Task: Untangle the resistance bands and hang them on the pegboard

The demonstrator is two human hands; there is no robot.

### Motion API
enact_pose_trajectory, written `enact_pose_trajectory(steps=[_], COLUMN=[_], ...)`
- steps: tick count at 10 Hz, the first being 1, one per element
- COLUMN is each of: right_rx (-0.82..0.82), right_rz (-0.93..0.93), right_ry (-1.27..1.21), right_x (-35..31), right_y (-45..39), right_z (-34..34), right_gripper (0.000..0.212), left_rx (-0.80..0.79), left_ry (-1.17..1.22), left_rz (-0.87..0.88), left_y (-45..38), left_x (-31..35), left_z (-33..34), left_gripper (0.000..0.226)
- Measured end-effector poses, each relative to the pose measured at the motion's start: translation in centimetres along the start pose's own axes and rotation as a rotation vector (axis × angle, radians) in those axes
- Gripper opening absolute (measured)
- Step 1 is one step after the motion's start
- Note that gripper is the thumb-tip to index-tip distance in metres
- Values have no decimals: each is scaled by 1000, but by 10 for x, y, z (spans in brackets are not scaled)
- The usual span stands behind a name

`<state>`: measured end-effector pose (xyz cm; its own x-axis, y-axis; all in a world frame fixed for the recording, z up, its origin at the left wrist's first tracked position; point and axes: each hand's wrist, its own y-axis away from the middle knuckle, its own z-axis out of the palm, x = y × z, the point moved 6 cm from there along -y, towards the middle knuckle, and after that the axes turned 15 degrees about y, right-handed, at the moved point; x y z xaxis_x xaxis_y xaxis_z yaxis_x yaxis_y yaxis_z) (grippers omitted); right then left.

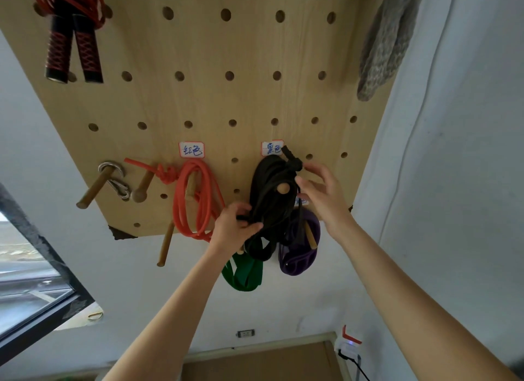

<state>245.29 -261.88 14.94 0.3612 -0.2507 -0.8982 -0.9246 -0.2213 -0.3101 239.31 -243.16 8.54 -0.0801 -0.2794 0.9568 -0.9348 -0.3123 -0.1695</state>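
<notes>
A wooden pegboard (215,102) fills the upper view. A coiled black resistance band (269,182) hangs over a wooden peg (283,188) under a white label. My left hand (234,227) pinches the black coil's lower strands. My right hand (321,193) is beside the coil's right edge, fingers loosely spread and touching it near the knot at the top. An orange-red band (195,199) hangs coiled on a peg to the left. A green band (243,273) and a purple band (297,250) hang below the black one.
A red skipping rope with black handles (72,43) hangs top left. A grey knitted item (388,40) hangs top right. Carabiners (114,176) sit on a peg at the left, with bare pegs (166,246) nearby. A window (31,281) lies at the left, a wall socket (350,345) at lower right.
</notes>
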Motion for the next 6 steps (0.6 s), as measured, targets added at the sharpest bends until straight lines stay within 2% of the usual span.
enact_pose_trajectory(steps=[1,3,4,5,6], right_rx=[32,31,9,2,53], right_rz=[30,-55,-28,9,-19], right_ry=[-14,255,306,402,410], right_x=[-9,-22,-24,-26,-43], right_y=[-14,-25,-21,-12,11], right_z=[10,11,-3,-15,-42], right_gripper=[27,34,29,15,5], left_rx=[17,30,21,40,28], left_ry=[-51,16,13,-14,-59], left_rz=[-128,-184,-201,-180,-82], left_y=[0,-3,-1,2,20], left_x=[-11,-11,-10,-6,15], left_z=[12,35,22,6,-14], left_gripper=[31,36,38,40,34])
